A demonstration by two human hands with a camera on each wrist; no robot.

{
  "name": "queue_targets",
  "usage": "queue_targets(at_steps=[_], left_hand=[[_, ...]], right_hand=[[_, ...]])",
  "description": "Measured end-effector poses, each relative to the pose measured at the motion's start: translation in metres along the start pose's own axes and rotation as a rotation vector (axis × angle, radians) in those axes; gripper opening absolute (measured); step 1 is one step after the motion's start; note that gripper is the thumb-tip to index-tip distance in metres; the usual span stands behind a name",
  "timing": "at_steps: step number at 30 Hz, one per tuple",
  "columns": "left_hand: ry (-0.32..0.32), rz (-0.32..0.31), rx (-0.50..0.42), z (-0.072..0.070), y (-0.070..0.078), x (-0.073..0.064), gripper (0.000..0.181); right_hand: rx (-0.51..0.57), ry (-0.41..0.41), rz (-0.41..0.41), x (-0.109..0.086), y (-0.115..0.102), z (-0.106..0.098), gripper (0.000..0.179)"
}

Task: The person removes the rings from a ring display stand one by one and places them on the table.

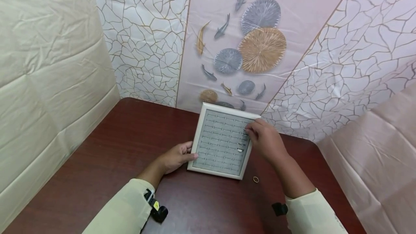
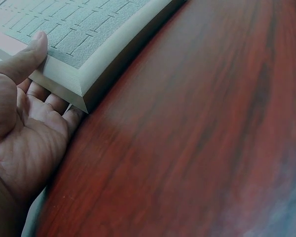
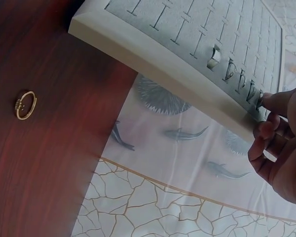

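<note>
White-framed grey slotted tray (image 1: 222,142) gripped by left hand (image 1: 177,158); silver ring (image 3: 259,102) pinched by right hand (image 1: 268,140): best eased gently, tray steady.

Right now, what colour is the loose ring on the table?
Gold-coloured; the loose ring shows best in the right wrist view.

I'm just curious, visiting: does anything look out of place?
Yes: a gold ring lies loose on the table, while silvery rings sit in the display tray. Nothing looks spilled.
</note>
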State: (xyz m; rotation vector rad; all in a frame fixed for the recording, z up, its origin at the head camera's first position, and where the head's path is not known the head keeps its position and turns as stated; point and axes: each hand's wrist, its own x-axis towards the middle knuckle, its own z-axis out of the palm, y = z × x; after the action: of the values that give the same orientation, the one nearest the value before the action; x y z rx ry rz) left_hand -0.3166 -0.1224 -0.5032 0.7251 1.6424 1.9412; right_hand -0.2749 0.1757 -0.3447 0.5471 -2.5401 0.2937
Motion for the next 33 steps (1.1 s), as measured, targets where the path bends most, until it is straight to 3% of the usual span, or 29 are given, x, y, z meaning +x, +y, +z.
queue_targets(at_steps=[17,33], left_hand=[[-0.008,0.008,-0.001,0.001,-0.001,0.001,0.055],[-0.010,0.015,0.004,0.001,-0.002,0.001,0.057]], right_hand=[[-0.024,-0.151,0.071,0.005,-0.004,-0.003,0.010],[0.020,-0.142,0.036,-0.009,0.006,-0.016,0.012]])
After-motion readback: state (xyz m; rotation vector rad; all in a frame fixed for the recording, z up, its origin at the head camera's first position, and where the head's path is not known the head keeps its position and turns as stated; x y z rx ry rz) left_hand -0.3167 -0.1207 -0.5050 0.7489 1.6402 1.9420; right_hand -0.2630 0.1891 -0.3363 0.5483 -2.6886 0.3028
